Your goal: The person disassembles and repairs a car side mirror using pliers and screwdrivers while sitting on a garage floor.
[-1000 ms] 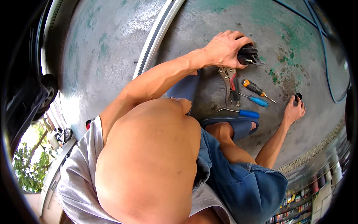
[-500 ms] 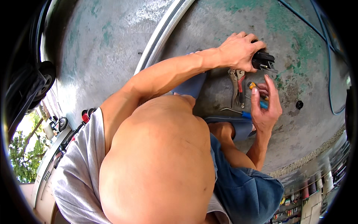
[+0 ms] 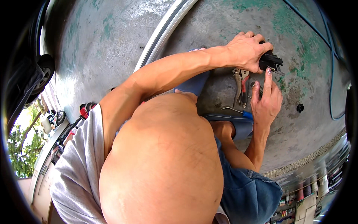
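Note:
My left hand (image 3: pixel 249 50) is closed around a black plastic-looking part (image 3: pixel 272 61) with slots and a thin metal piece at its lower end; its exact kind is unclear. My right hand (image 3: pixel 266 104) is just below it, palm up, with the index finger stretched up to the metal end of the part. Its thumb stands apart, and nothing shows in its grip. On the floor beside my hands lie locking pliers (image 3: pixel 237 86) and a red-and-black-handled tool (image 3: pixel 244 89). A hooked pick with a blue handle (image 3: pixel 247 115) rests beside my right wrist.
A small round black knob (image 3: pixel 300 108) lies on the floor to the right. A blue hose (image 3: pixel 331 82) curves along the far right. A pale curved strip (image 3: pixel 156 41) crosses the floor at upper left. My slippered feet (image 3: pixel 242 127) flank the tools. A wheel (image 3: pixel 46 71) stands far left.
My left hand has shifted slightly right with the black part. My right index finger has risen to its metal end. The yellow and blue handles near my right hand are now hidden behind it.

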Demonstrator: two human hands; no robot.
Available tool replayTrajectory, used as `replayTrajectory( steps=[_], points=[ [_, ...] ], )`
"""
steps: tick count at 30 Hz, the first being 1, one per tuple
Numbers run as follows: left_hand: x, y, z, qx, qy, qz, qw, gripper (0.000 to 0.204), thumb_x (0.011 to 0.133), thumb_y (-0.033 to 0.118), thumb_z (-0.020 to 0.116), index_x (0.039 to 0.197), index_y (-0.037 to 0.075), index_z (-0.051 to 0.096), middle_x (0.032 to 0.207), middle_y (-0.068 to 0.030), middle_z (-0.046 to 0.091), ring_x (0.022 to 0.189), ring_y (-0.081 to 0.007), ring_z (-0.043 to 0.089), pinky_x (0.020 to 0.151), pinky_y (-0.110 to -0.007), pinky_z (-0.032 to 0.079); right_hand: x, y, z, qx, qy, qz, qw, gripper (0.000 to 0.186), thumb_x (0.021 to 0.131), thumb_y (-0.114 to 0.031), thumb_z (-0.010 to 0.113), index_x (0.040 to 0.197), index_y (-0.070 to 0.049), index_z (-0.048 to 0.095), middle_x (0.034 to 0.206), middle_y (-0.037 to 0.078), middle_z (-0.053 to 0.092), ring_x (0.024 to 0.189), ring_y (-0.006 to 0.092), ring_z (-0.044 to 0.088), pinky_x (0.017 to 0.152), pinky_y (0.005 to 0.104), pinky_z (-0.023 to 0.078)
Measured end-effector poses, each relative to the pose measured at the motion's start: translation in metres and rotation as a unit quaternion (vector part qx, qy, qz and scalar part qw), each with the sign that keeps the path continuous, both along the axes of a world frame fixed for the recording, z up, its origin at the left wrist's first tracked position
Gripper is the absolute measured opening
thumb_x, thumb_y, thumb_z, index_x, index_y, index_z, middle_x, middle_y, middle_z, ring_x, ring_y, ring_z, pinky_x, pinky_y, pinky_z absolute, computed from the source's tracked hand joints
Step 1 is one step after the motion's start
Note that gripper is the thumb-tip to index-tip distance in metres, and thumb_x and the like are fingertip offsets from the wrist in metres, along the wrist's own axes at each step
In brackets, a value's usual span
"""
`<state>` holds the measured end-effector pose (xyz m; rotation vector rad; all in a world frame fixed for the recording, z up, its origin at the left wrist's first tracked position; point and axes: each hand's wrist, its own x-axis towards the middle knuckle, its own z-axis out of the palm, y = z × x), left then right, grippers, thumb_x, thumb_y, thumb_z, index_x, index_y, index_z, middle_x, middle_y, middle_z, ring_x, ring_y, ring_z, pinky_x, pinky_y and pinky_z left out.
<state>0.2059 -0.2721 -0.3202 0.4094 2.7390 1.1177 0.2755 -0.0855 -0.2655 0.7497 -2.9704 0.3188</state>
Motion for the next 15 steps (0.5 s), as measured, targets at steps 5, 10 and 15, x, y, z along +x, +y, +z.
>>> replayTrajectory(
  steps=[5,10,15],
  points=[
    [-0.0012,0.0021,0.0021,-0.007,-0.006,0.000,1.000,0.069,0.068,0.042,0.084,0.129,0.017,0.063,0.118,-0.0150,0.065,0.110,-0.0406,0.062,0.096,-0.051,0.051,0.0001,0.0021,-0.0035,-0.022,0.018,0.000,1.000,0.052,0.092,-0.022,0.072,0.142,-0.016,0.059,0.108,0.009,0.066,0.088,0.0265,0.063,0.077,0.0390,0.049],
    [0.0006,0.0025,-0.0008,-0.010,0.003,0.001,1.000,0.070,0.068,0.041,0.084,0.130,0.018,0.063,0.119,-0.0150,0.064,0.110,-0.0407,0.062,0.096,-0.051,0.052,-0.0009,0.0030,-0.0052,-0.112,0.007,-0.019,0.994,0.049,0.090,-0.015,0.073,0.138,-0.010,0.061,0.110,0.010,0.067,0.090,0.0288,0.064,0.078,0.0418,0.051],
    [-0.0002,0.0031,-0.0004,-0.017,-0.002,0.002,1.000,0.070,0.068,0.042,0.084,0.130,0.018,0.062,0.119,-0.0147,0.064,0.110,-0.0408,0.062,0.096,-0.052,0.052,-0.0007,-0.0022,0.0015,-0.119,-0.039,-0.029,0.992,0.049,0.090,-0.013,0.072,0.138,-0.009,0.061,0.109,0.011,0.068,0.090,0.0293,0.065,0.079,0.0409,0.052]
  ],
)
